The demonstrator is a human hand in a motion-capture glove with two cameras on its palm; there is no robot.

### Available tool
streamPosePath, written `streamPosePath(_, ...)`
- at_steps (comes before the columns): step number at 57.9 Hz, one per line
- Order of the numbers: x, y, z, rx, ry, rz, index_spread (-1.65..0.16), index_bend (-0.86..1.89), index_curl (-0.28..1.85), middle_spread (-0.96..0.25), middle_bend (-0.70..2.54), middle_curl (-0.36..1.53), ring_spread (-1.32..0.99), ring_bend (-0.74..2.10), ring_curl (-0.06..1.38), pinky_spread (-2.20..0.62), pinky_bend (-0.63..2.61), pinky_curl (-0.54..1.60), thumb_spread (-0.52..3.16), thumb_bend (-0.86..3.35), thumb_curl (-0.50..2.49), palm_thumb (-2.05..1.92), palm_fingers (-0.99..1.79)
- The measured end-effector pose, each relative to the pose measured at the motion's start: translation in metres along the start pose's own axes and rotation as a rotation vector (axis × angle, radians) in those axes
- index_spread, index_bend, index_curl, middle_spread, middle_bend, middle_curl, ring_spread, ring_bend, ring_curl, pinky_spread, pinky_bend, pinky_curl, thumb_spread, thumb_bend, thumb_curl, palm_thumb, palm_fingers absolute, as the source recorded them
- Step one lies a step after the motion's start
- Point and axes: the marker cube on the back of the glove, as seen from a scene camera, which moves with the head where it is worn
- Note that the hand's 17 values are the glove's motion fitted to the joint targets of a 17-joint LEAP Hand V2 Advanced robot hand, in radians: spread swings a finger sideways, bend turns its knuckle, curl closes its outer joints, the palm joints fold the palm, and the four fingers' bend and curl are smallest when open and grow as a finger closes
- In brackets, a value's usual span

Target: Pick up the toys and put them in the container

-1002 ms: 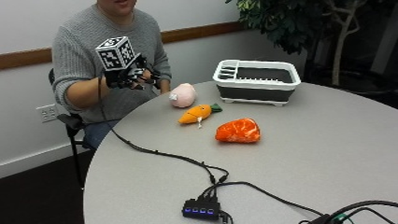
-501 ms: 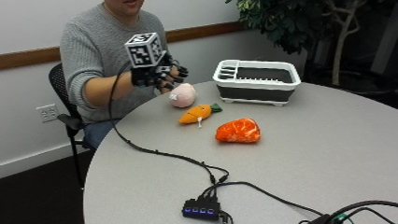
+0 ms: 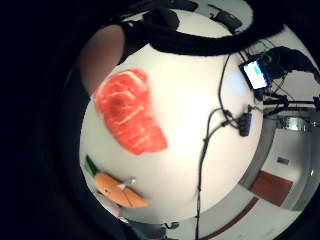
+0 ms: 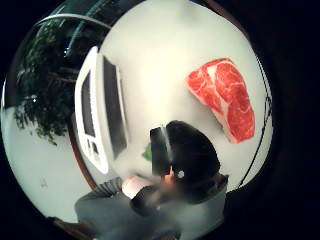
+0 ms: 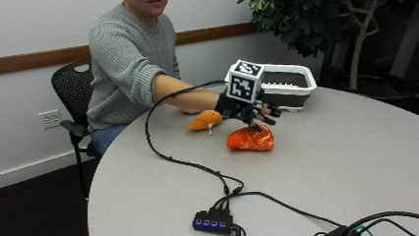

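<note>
- The red steak toy (image 5: pixel 251 139) lies on the desk (image 5: pixel 340 162), between the person and the middle of the desk, with the orange carrot toy (image 5: pixel 205 120) just beside it on the person's side. Both palm views show the steak flat on the desk, untouched.
- A third, pinkish toy that showed beside the carrot a moment ago is now hidden behind the forearm.
- The white-rimmed container (image 5: pixel 288 87) stands farther back on the desk, near the plant; no toy shows inside it.
- The gloved right hand (image 5: pixel 252 110), the grip here, was raised near the person's chest a second ago; it has now reached out over the desk and hovers directly above the steak.
- Its fingers are spread and slightly bent downward, holding nothing.
- That shift suggests the steak is the first pick: the reach is done, while the descent and closing on the toy remain.
- A black cable (image 5: pixel 190 164) trails across the desk toward a small hub.
</note>
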Motion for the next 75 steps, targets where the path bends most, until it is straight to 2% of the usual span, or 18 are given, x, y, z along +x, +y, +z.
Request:
streamPosePath(7, 0.014, -0.015, 0.059, -0.100, 0.037, 0.103, -0.34, 0.12, 0.26, -0.16, 0.12, 0.21, -0.13, 0.29, 0.24, 0.03, 0.87, 0.36, 1.43, -0.01, 0.20, -0.01, -0.18)
streamPosePath(10, 0.017, -0.016, 0.081, -0.122, -0.010, 0.097, -0.34, 0.12, 0.26, -0.16, 0.11, 0.21, -0.12, 0.27, 0.25, 0.03, 0.88, 0.36, 1.43, -0.01, 0.21, 0.00, -0.20)
streamPosePath(16, 0.018, -0.015, 0.089, -0.071, -0.020, 0.085, -0.34, 0.06, 0.22, -0.15, 0.08, 0.19, -0.10, 0.42, 0.29, 0.03, 0.94, 0.38, 1.44, 0.03, 0.25, 0.08, -0.16)
streamPosePath(25, 0.016, -0.014, 0.088, 0.022, 0.016, 0.092, -0.35, 0.10, 0.19, -0.14, 0.13, 0.19, -0.12, 0.66, 0.36, 0.02, 1.00, 0.39, 1.45, 0.05, 0.28, 0.15, -0.09)
streamPosePath(28, 0.014, -0.012, 0.087, 0.104, 0.036, 0.089, -0.36, 0.15, 0.20, -0.15, 0.15, 0.19, -0.15, 0.73, 0.38, 0.01, 0.98, 0.38, 1.47, 0.05, 0.29, 0.17, -0.01)
streamPosePath(31, 0.015, -0.010, 0.083, 0.165, 0.046, 0.079, -0.37, 0.18, 0.21, -0.17, 0.19, 0.21, -0.21, 0.82, 0.39, -0.08, 1.00, 0.37, 1.50, 0.07, 0.30, 0.20, 0.21)
streamPosePath(33, 0.015, -0.009, 0.078, 0.181, 0.035, 0.077, -0.37, 0.11, 0.19, -0.18, 0.20, 0.21, -0.27, 0.93, 0.40, -0.21, 1.10, 0.37, 1.54, 0.09, 0.31, 0.23, 0.48)
streamPosePath(39, 0.020, -0.001, 0.028, 0.239, -0.096, 0.090, -0.37, 0.13, 0.18, -0.19, 0.37, 0.28, -0.36, 1.07, 0.46, -0.33, 1.15, 0.41, 1.46, 0.18, 0.42, 0.46, 0.77)
streamPosePath(47, 0.035, 0.022, -0.082, 0.403, -0.140, 0.054, -0.39, 0.23, 0.23, -0.23, 0.47, 0.35, -0.41, 1.14, 0.52, -0.40, 1.15, 0.45, 1.26, 0.18, 0.54, 0.59, 0.95)
streamPosePath(56, 0.020, 0.051, -0.128, 0.437, -0.128, 0.019, -0.40, 0.34, 0.31, -0.25, 0.55, 0.42, -0.44, 1.16, 0.57, -0.43, 1.08, 0.46, 1.05, 0.15, 0.65, 0.62, 1.02)
streamPosePath(62, -0.032, 0.056, -0.122, 0.386, -0.184, -0.086, -0.40, 0.40, 0.36, -0.26, 0.59, 0.46, -0.46, 1.16, 0.59, -0.44, 1.06, 0.47, 0.94, 0.13, 0.72, 0.62, 1.00)
streamPosePath(75, -0.275, 0.053, -0.098, 0.282, -0.178, -0.506, -0.40, 0.44, 0.46, -0.27, 0.60, 0.54, -0.47, 1.19, 0.64, -0.46, 1.07, 0.50, 0.77, 0.10, 0.84, 0.63, 0.91)
